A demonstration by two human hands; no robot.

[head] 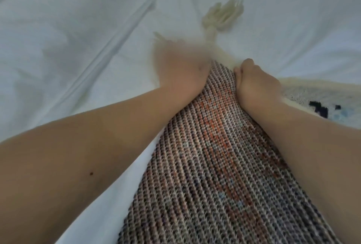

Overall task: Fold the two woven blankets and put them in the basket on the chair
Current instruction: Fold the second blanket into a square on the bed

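- A wrinkled white sheet (68, 34) is being shown across the left and far parts of the scene, with a long crease running diagonally through it.
- The left hand (181, 69) is being held at the far left edge of the woven blanket (205, 165); it is blurred, so whether its fingers are spread or pinching cannot be told.
- The woven blanket, speckled grey, white and orange, is being laid on the sheet from the near edge up to both hands.
- A cream tassel (220, 19) is being shown on the sheet just beyond the hands.
- The right hand (256, 83) is being curled over the blanket's far right edge, the fabric being gripped.
- A second, paler piece of woven cloth (320, 101) with dark marks is being shown at the far right.
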